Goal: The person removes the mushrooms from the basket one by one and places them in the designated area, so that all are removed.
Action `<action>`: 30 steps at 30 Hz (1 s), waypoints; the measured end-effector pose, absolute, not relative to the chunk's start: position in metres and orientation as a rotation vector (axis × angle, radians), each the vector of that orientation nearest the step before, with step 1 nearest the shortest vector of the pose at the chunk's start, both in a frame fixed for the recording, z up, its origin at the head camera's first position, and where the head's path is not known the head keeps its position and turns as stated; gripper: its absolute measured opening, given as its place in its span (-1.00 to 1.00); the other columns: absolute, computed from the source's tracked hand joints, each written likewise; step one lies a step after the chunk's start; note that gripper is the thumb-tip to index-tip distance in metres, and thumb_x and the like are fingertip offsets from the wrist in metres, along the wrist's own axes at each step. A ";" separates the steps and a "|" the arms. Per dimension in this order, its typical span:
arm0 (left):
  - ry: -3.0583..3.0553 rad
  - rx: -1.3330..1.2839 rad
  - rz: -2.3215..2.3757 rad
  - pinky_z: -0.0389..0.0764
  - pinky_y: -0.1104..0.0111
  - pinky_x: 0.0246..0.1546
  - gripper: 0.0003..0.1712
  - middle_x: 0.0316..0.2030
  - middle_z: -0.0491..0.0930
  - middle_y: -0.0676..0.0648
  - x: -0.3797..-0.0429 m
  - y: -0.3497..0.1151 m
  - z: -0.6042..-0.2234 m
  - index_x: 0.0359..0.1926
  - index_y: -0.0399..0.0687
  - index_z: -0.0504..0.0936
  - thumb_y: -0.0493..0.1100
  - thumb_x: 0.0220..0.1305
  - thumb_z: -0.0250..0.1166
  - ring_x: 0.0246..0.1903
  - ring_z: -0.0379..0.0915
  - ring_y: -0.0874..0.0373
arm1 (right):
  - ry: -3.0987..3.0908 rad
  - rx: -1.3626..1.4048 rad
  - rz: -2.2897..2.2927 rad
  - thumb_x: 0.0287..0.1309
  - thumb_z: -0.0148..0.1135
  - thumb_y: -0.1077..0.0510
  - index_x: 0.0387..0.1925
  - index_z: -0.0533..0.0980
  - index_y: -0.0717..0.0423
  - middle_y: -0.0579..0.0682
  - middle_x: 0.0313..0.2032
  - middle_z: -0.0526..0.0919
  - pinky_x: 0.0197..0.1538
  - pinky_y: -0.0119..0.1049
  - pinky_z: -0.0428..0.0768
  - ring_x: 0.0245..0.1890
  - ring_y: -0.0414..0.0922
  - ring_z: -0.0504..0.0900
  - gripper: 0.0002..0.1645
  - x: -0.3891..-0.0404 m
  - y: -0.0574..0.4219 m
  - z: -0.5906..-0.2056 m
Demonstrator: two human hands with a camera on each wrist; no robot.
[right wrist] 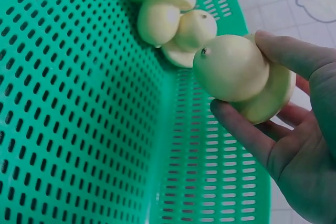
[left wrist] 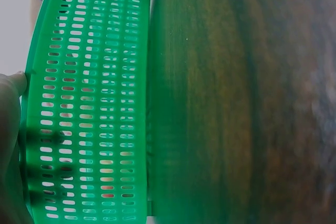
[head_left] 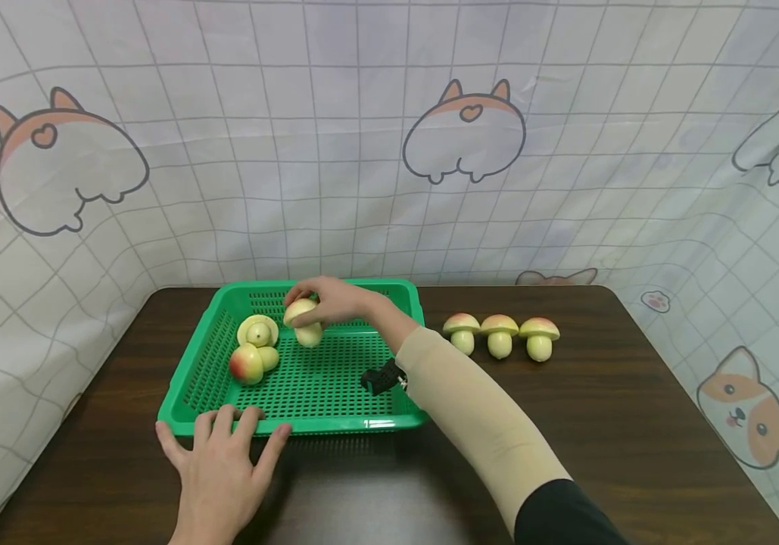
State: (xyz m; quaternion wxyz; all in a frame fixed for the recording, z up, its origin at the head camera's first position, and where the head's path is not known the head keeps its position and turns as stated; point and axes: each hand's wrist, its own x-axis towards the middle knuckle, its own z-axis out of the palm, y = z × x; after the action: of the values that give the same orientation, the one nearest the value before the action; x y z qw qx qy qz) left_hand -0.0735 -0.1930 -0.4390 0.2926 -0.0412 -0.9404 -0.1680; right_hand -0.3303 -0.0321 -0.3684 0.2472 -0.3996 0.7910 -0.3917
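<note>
My right hand (head_left: pixel 331 299) grips a toy mushroom (right wrist: pixel 231 69) by its cap, over the far part of a green plastic basket (head_left: pixel 328 426). In the right wrist view the thumb and fingers curl round the cap, and the pale stem points out of the grasp. Two more mushrooms lie inside the basket at the left: one shows its stem end (head_left: pixel 258 333), the other lies on its side with a reddish cap (head_left: pixel 246 365). My left hand (head_left: pixel 222 465) rests on the basket's near rim at the left, fingers spread. In the left wrist view its thumb (left wrist: pixel 18 82) touches the rim.
Right of the basket, three mushrooms stand in a row on the dark wooden table (head_left: pixel 607 424): a left one (head_left: pixel 462 333), a middle one (head_left: pixel 500 335) and a right one (head_left: pixel 539 338). A white cloth (head_left: pixel 334 189) with corgi drawings hangs behind and beside the table.
</note>
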 end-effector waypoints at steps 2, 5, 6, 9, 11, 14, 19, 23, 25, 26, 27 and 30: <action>-2.505 -0.110 -0.448 -0.42 -0.59 0.18 -0.48 -0.19 0.56 -0.26 -0.074 -0.193 -0.439 -0.19 -0.12 0.65 0.28 0.38 0.28 -0.02 0.37 -0.37 | 2.167 -1.101 -1.074 0.36 0.36 0.10 0.23 0.54 0.06 0.00 0.13 0.56 -0.06 -0.06 0.69 -0.08 -0.10 0.61 -0.55 -0.329 -0.031 -0.363; -2.505 -0.117 -0.449 -0.44 -0.58 0.18 -0.49 -0.19 0.56 -0.27 -0.074 -0.193 -0.440 -0.19 -0.12 0.65 0.27 0.38 0.28 -0.03 0.37 -0.38 | 2.166 -1.100 -1.101 0.35 0.36 0.10 0.21 0.55 0.06 0.01 0.13 0.56 -0.09 -0.09 0.68 -0.10 -0.09 0.62 -0.56 -0.327 -0.027 -0.357; -2.504 -0.117 -0.449 -0.44 -0.58 0.18 -0.49 -0.20 0.56 -0.26 -0.074 -0.193 -0.440 -0.19 -0.11 0.64 0.27 0.37 0.28 -0.03 0.37 -0.37 | 2.160 -1.100 -1.111 0.35 0.36 0.10 0.21 0.55 0.06 0.00 0.12 0.56 -0.09 -0.09 0.69 -0.11 -0.08 0.62 -0.56 -0.326 -0.026 -0.356; -2.504 -0.116 -0.450 -0.43 -0.58 0.19 -0.50 -0.20 0.55 -0.25 -0.074 -0.193 -0.440 -0.20 -0.10 0.64 0.27 0.37 0.28 -0.03 0.37 -0.36 | 2.152 -1.109 -1.132 0.35 0.36 0.08 0.22 0.55 0.05 -0.02 0.12 0.56 -0.09 -0.12 0.68 -0.11 -0.08 0.62 -0.55 -0.325 -0.021 -0.352; -2.503 -0.116 -0.450 -0.43 -0.58 0.18 -0.50 -0.20 0.55 -0.25 -0.073 -0.193 -0.440 -0.20 -0.10 0.64 0.27 0.37 0.28 -0.03 0.37 -0.36 | 2.154 -1.127 -1.141 0.36 0.35 0.08 0.22 0.55 0.04 -0.02 0.13 0.56 -0.08 -0.10 0.68 -0.12 -0.07 0.63 -0.55 -0.323 -0.019 -0.349; -2.504 -0.118 -0.447 -0.42 -0.58 0.18 -0.49 -0.20 0.55 -0.25 -0.073 -0.193 -0.439 -0.19 -0.11 0.64 0.28 0.38 0.28 -0.03 0.37 -0.36 | 2.166 -1.150 -1.155 0.36 0.36 0.08 0.21 0.56 0.03 -0.03 0.12 0.57 -0.06 -0.07 0.67 -0.13 -0.05 0.63 -0.56 -0.321 -0.015 -0.343; -2.513 -0.108 -0.437 -0.39 -0.59 0.17 -0.49 -0.20 0.55 -0.25 -0.073 -0.193 -0.438 -0.19 -0.10 0.64 0.28 0.38 0.27 -0.04 0.37 -0.37 | 2.175 -1.179 -1.180 0.34 0.37 0.06 0.18 0.57 0.04 -0.04 0.08 0.60 -0.07 -0.13 0.65 -0.14 -0.05 0.63 -0.58 -0.319 -0.010 -0.338; -2.524 -0.101 -0.434 -0.40 -0.59 0.18 -0.48 -0.20 0.54 -0.25 -0.073 -0.193 -0.438 -0.18 -0.10 0.64 0.29 0.39 0.26 -0.03 0.37 -0.37 | 2.193 -1.202 -1.212 0.32 0.38 0.03 0.16 0.58 0.02 -0.07 0.06 0.61 -0.10 -0.22 0.63 -0.13 -0.06 0.64 -0.58 -0.316 -0.003 -0.336; -2.530 -0.099 -0.434 -0.40 -0.58 0.19 -0.47 -0.19 0.54 -0.26 -0.072 -0.193 -0.438 -0.17 -0.10 0.64 0.29 0.39 0.25 -0.03 0.36 -0.37 | 2.197 -1.210 -1.238 0.32 0.39 0.02 0.15 0.58 0.01 -0.09 0.05 0.61 -0.09 -0.22 0.63 -0.11 -0.06 0.64 -0.58 -0.313 0.001 -0.335; -2.531 -0.099 -0.435 -0.41 -0.58 0.19 -0.47 -0.19 0.54 -0.26 -0.072 -0.193 -0.438 -0.17 -0.11 0.64 0.29 0.39 0.25 -0.02 0.36 -0.37 | 2.201 -1.214 -1.247 0.32 0.39 0.02 0.15 0.58 0.01 -0.10 0.05 0.62 -0.08 -0.22 0.63 -0.10 -0.07 0.64 -0.58 -0.311 0.003 -0.334; -2.533 -0.098 -0.435 -0.41 -0.58 0.19 -0.47 -0.18 0.54 -0.26 -0.072 -0.193 -0.438 -0.17 -0.11 0.64 0.29 0.39 0.25 -0.02 0.36 -0.37 | 2.203 -1.220 -1.257 0.32 0.39 0.02 0.14 0.59 0.00 -0.10 0.04 0.62 -0.07 -0.22 0.62 -0.08 -0.07 0.64 -0.59 -0.309 0.005 -0.333; -2.534 -0.098 -0.435 -0.42 -0.57 0.19 -0.47 -0.18 0.54 -0.26 -0.073 -0.193 -0.438 -0.17 -0.11 0.64 0.29 0.39 0.25 -0.02 0.36 -0.37 | 2.228 -1.248 -1.266 0.33 0.39 0.01 0.14 0.59 -0.01 -0.13 0.04 0.63 -0.03 -0.21 0.61 -0.05 -0.10 0.62 -0.60 -0.305 0.012 -0.329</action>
State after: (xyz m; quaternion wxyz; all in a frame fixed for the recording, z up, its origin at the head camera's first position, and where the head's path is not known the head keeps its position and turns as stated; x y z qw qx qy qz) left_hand -0.0726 -0.1934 -0.4375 0.2806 -0.0367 -0.9453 -0.1622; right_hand -0.3048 0.0124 -0.3293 0.1452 -0.4332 0.7734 -0.4394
